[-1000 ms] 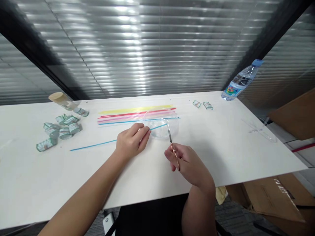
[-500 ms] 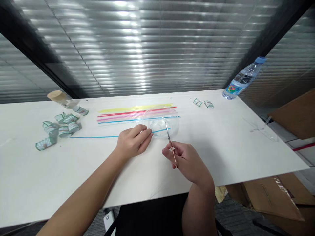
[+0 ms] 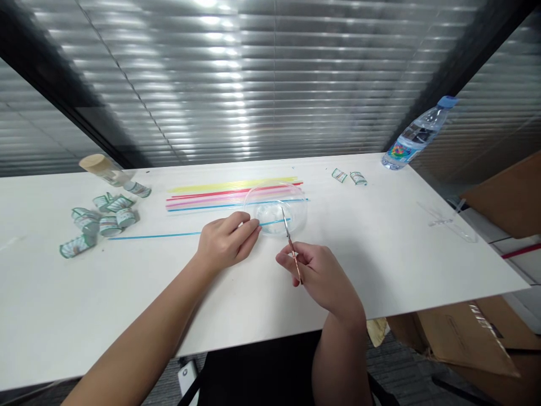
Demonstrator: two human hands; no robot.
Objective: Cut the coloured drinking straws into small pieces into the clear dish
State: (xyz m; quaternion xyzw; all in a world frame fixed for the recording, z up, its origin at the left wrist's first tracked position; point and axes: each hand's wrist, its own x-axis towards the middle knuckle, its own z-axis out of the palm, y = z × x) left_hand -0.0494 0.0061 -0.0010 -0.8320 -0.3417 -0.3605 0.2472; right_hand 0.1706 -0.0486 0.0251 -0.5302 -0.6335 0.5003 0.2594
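Observation:
My left hand (image 3: pixel 228 239) is closed on a thin blue stick (image 3: pixel 156 235), pinching it near its right end. That end reaches over a clear round plastic bowl (image 3: pixel 301 223). In my right hand (image 3: pixel 323 273) is a small pair of scissors (image 3: pixel 289 239) with coppery handles. Its blades point away from me, over the bowl, next to the stick's right end. Whether the blades touch the stick I cannot tell. Behind the bowl lie rows of thin sticks: yellow (image 3: pixel 211 186), red (image 3: pixel 203 195), pink (image 3: pixel 198 203) and blue (image 3: pixel 194 208). Some show through the clear bowl.
Several green-and-white wrapped rolls (image 3: pixel 110 225) lie at the left, by a jar with a wooden lid (image 3: pixel 101 166). Two small packets (image 3: pixel 358 178) sit at the back right. A water bottle (image 3: pixel 416 138) stands near the far corner, a clear plastic piece (image 3: pixel 448 221) at the right edge.
The blue stick in my left hand has slid a little to the left, its left end reaching farther out. The scissors have shifted slightly left, up to the stick's right end.

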